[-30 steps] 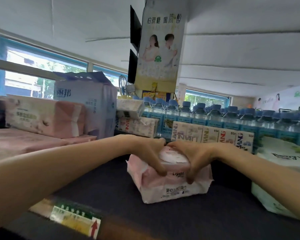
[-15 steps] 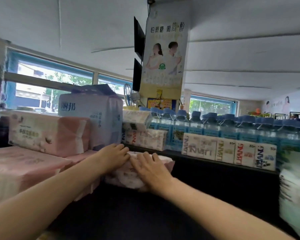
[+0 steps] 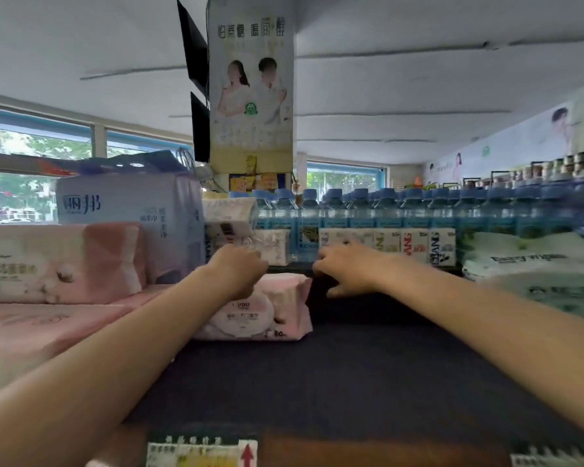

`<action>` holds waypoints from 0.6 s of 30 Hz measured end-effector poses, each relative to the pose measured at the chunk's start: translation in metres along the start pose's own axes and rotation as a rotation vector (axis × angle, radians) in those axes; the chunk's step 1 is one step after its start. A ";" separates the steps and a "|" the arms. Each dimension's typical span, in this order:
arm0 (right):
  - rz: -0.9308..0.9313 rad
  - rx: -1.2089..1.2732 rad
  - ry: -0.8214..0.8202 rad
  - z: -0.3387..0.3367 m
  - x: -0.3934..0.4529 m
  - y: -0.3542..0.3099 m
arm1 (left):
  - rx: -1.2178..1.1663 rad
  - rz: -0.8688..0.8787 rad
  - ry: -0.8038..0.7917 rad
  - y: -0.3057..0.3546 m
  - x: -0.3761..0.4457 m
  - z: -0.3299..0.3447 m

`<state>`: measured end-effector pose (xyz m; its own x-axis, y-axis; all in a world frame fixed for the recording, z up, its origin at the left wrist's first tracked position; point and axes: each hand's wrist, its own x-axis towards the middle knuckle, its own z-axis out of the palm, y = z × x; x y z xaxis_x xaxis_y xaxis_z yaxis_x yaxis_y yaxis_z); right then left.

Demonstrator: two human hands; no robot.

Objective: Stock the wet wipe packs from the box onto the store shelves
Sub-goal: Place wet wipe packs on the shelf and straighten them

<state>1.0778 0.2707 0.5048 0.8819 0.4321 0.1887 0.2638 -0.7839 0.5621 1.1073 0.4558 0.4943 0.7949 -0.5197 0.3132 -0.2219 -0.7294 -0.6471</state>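
Along the front edge of the dark top shelf (image 3: 351,382), a green and white paper price tag with a red arrow (image 3: 203,451) is sitting near the middle; its small print is too blurred to read. A second label is showing at the front right corner, also unreadable.

Further in, left of the shelf's middle, the pink and white soft plastic wet wipe pack with an oval white lid (image 3: 270,310) is lying flat, its left end butting against low pink packs (image 3: 31,332) stacked along the left edge. The writing on its lid is too smeared to make out. The left hand (image 3: 236,267) is resting over the pack's far top edge with its fingers curled down; whether they are actually gripping the pack cannot be told. The right hand (image 3: 344,269) is hovering just beside the pack's right end, fingers loosely bent and holding nothing.

On the left, a pink and white tissue bundle with cotton flowers (image 3: 61,261) is lying on the low packs, and behind it a pale blue bundle (image 3: 132,217) is carrying the characters "丽邦". At the right edge, a green and white pack (image 3: 533,274) is showing blurred lettering.

Along the back edge, small white packs printed "BANG" (image 3: 415,244) are standing before a row of blue-capped water bottles (image 3: 385,210). Beyond, a hanging poster with two figures (image 3: 252,82) is bearing Chinese headline characters.
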 end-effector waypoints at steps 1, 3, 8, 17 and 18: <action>0.043 0.018 -0.004 -0.005 -0.015 0.004 | -0.030 0.050 0.062 0.007 0.001 -0.014; 0.129 0.100 -0.029 -0.016 -0.049 0.008 | -0.115 0.148 0.154 0.028 0.000 -0.042; 0.377 0.197 -0.165 -0.028 -0.160 0.008 | -0.386 0.438 0.260 0.107 -0.017 -0.105; 1.012 0.402 -0.459 -0.031 -0.474 -0.076 | -0.649 1.136 0.545 0.308 -0.153 -0.241; 1.075 0.429 -0.496 -0.032 -0.508 -0.096 | -0.636 1.230 0.536 0.334 -0.176 -0.250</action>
<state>0.5926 0.1404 0.3808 0.7564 -0.6539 0.0134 -0.6538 -0.7565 -0.0116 0.7515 0.1921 0.3966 -0.3369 -0.9348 0.1123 -0.9004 0.2850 -0.3286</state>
